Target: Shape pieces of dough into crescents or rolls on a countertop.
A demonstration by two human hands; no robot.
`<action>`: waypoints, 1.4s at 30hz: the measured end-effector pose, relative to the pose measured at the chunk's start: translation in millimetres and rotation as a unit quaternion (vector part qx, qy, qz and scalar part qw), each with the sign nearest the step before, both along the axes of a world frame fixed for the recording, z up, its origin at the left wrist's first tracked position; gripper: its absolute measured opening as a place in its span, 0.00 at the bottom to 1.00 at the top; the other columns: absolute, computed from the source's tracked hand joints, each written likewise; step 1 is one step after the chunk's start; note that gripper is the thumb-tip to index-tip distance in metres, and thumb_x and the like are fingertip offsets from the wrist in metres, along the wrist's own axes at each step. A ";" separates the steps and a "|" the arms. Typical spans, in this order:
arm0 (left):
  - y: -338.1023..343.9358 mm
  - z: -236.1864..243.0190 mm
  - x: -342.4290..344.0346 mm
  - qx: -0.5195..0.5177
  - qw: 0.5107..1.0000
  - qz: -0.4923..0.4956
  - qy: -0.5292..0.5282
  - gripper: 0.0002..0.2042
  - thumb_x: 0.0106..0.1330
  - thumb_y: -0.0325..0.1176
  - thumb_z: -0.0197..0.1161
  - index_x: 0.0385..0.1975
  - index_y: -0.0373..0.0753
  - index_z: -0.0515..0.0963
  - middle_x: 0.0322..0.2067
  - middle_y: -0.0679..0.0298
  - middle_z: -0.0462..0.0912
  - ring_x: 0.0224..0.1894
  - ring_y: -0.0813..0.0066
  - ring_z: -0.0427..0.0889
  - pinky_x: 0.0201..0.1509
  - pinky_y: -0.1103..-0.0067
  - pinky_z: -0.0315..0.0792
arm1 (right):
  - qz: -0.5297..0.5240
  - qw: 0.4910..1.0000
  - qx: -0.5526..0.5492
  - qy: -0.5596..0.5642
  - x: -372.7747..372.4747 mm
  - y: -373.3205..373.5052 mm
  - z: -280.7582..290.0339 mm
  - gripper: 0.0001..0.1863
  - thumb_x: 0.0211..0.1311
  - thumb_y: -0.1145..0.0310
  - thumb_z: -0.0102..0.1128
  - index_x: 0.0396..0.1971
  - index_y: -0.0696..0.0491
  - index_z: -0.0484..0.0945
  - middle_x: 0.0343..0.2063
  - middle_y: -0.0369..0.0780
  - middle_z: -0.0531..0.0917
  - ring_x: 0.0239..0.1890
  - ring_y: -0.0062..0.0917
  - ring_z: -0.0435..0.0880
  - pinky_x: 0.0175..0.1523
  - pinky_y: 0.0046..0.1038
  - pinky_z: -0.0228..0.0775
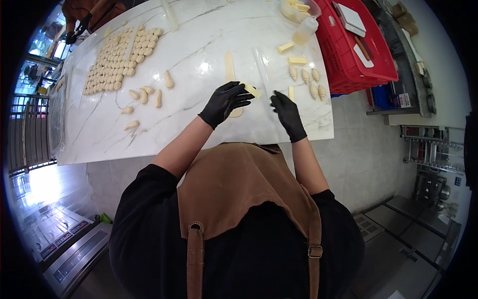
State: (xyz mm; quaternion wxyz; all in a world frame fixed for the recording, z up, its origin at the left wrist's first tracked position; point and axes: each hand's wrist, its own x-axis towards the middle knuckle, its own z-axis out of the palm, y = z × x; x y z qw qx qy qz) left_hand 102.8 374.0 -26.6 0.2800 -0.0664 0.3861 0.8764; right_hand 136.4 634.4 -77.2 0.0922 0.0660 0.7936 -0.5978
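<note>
My black-gloved left hand (228, 99) holds a pale yellow, butter-like stick (251, 90) over a long flattened strip of dough (229, 65). My gloved right hand (285, 111) is just to the right, fingers curled but apart, with nothing visible in them. Beside it lie another yellow stick (291, 92) and a long clear rod (264, 74). Farther right sit several rolled, ridged pastries (313, 90) below two more yellow sticks (297, 61). On the left, tapered dough pieces (158, 98) lie loose near many round dough pieces (109, 62).
The marble table (189, 129) carries a squeeze bottle (304, 32) and a bowl of yellow sticks (298, 7) at back right. A red crate (368, 70) stands right of it. A co-worker's gloved hands (74, 32) are at top left. Steel equipment (74, 254) lines both sides.
</note>
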 end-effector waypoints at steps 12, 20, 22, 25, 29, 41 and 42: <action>-6.6 13.5 22.0 -0.376 0.887 0.137 0.231 0.07 0.67 0.29 0.68 0.41 0.36 0.86 0.41 0.63 0.88 0.39 0.70 0.86 0.45 0.77 0.77 | -0.097 0.943 -0.313 -0.056 0.6 -78.3 56.5 0.09 0.70 0.69 0.64 0.43 0.59 0.81 0.34 0.44 0.87 0.33 0.27 0.87 0.41 0.25 0.79; -5.8 23.3 36.9 -0.539 0.630 0.240 0.504 0.11 0.57 0.26 0.73 0.39 0.43 0.89 0.38 0.67 0.88 0.37 0.69 0.83 0.45 0.75 0.75 | -0.052 0.948 -0.315 -0.002 9.0 -101.7 84.6 0.10 0.69 0.72 0.64 0.45 0.61 0.83 0.34 0.44 0.88 0.34 0.27 0.88 0.43 0.25 0.81; -7.7 25.8 37.7 -0.545 0.621 0.239 0.510 0.11 0.56 0.26 0.72 0.39 0.43 0.89 0.38 0.67 0.88 0.37 0.69 0.83 0.46 0.75 0.74 | -0.048 0.948 -0.314 -0.005 9.9 -103.6 87.7 0.10 0.69 0.72 0.64 0.45 0.61 0.83 0.34 0.44 0.88 0.34 0.27 0.88 0.43 0.25 0.81; -10.3 30.4 38.2 -0.560 0.596 0.232 0.527 0.11 0.56 0.26 0.72 0.39 0.43 0.89 0.38 0.69 0.88 0.38 0.70 0.83 0.46 0.75 0.73 | -0.042 0.950 -0.308 -0.011 11.2 -105.2 90.7 0.11 0.69 0.72 0.63 0.46 0.61 0.83 0.34 0.44 0.88 0.35 0.27 0.88 0.44 0.26 0.82; -12.0 29.8 38.3 -0.561 0.584 0.228 0.540 0.12 0.55 0.26 0.72 0.40 0.44 0.88 0.39 0.70 0.88 0.38 0.69 0.83 0.47 0.75 0.72 | -0.047 0.947 -0.316 -0.017 12.2 -107.9 89.7 0.10 0.70 0.72 0.63 0.46 0.61 0.82 0.35 0.44 0.88 0.36 0.27 0.88 0.45 0.27 0.82; -17.6 41.8 44.5 -0.454 0.770 0.214 0.395 0.13 0.62 0.27 0.70 0.47 0.37 0.86 0.43 0.64 0.87 0.37 0.74 0.83 0.43 0.79 0.75 | -0.024 0.945 -0.326 -0.006 9.5 -102.0 92.2 0.09 0.70 0.73 0.63 0.47 0.59 0.81 0.37 0.44 0.88 0.38 0.27 0.88 0.46 0.27 0.81; -22.6 43.5 39.0 -0.416 0.821 0.164 0.355 0.13 0.63 0.28 0.70 0.48 0.36 0.86 0.43 0.63 0.88 0.37 0.75 0.83 0.43 0.80 0.75 | -0.010 0.945 -0.328 -0.008 8.7 -98.7 92.2 0.09 0.70 0.73 0.63 0.47 0.60 0.81 0.37 0.44 0.88 0.38 0.27 0.88 0.46 0.27 0.81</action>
